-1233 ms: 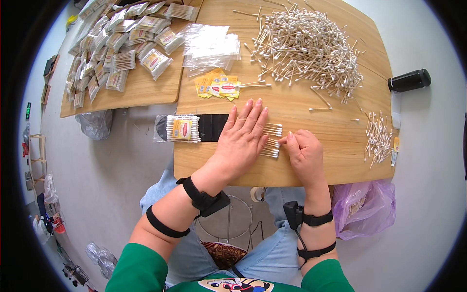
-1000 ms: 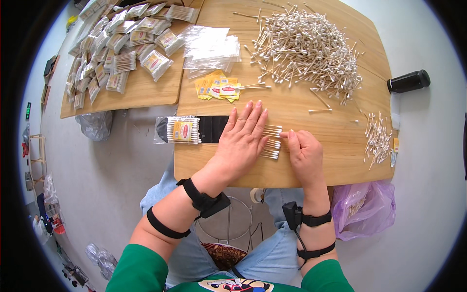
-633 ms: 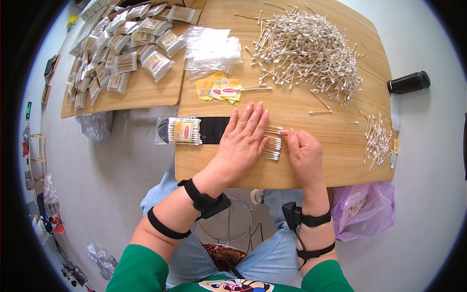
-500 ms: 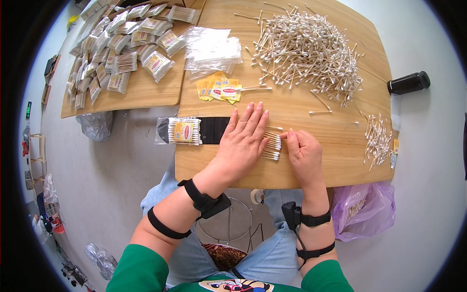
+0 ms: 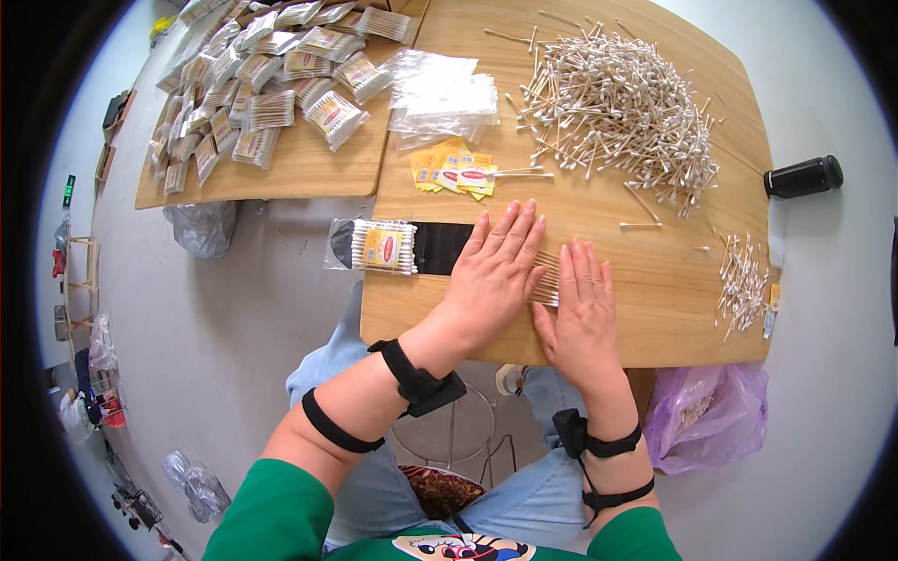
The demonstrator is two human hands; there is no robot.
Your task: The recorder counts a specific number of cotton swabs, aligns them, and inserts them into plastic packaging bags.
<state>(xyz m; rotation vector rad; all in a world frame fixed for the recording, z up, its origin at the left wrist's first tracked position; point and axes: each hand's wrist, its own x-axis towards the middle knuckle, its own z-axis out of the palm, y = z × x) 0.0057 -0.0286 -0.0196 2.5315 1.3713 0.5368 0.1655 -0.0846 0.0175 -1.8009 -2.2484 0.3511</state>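
Note:
My left hand (image 5: 496,266) lies flat, fingers spread, over a row of cotton swabs (image 5: 546,292) and the end of a black strip (image 5: 441,249). My right hand (image 5: 582,313) is also open, its straight fingers resting at the right end of the same row. Between the hands only part of the swabs shows; the rest is hidden beneath them. At the strip's left end, a clear bag of cotton swabs (image 5: 383,248) with a yellow card inside overhangs the table edge.
Above my hands are yellow cards (image 5: 456,168) and a stack of clear bags (image 5: 444,98). A large swab heap (image 5: 617,112) fills the far right, a smaller pile (image 5: 744,285) the right edge. Filled packets (image 5: 262,89) cover the left table. A purple bag (image 5: 711,411) hangs below right.
My right hand has uncurled from a closed shape and laid its fingers flat at the swabs' right end. My left hand stays on the row. The whole view has shifted slightly.

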